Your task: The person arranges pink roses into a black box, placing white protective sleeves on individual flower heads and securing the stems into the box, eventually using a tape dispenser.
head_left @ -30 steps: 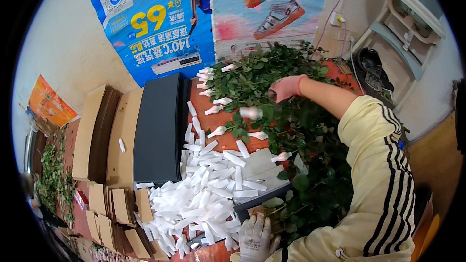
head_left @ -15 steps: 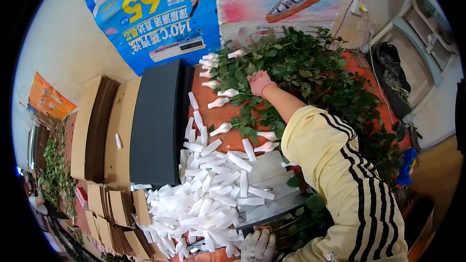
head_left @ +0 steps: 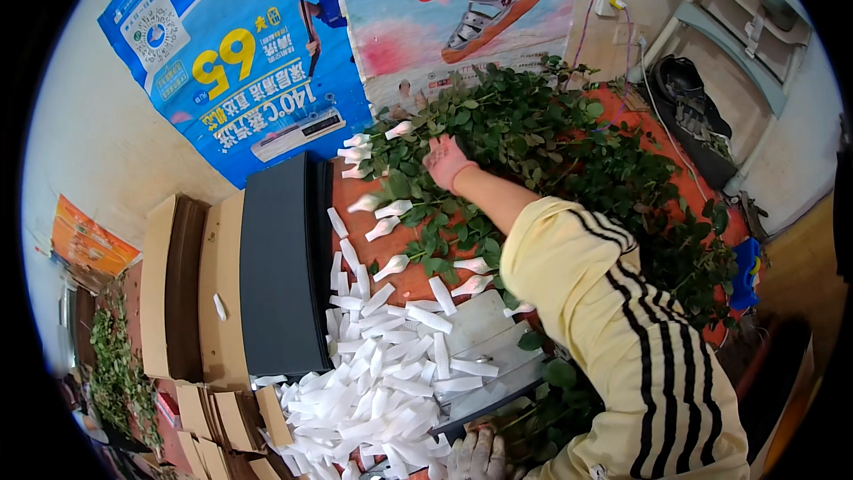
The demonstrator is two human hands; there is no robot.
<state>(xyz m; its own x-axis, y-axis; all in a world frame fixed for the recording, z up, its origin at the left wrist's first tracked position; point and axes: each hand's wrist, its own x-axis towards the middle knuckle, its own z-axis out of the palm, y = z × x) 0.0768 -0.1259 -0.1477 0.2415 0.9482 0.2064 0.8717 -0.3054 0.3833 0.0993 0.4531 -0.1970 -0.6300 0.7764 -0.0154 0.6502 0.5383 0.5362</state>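
My right hand, in a pink glove, reaches over the far pile of leafy rose stems. Its fingers are stretched out against the leaves; whether they touch a stem is hard to see. Pale roses, several wrapped in white foam net sleeves, point left from the pile. Low in the picture my left hand, in a dirty grey glove, rests beside a grey tray, fingers together and curled. What lies under them is hidden. Dark rose leaves are next to it.
Loose white foam net sleeves lie heaped left of the tray. Further left stand a black board stack and brown cardboard pieces. A white chair and a black shoe are at the right, a blue object below them.
The whole view has shifted, the table scene sliding down and left. My right hand has moved slightly farther over the leaves, its fingers more stretched. My left hand stays by the tray.
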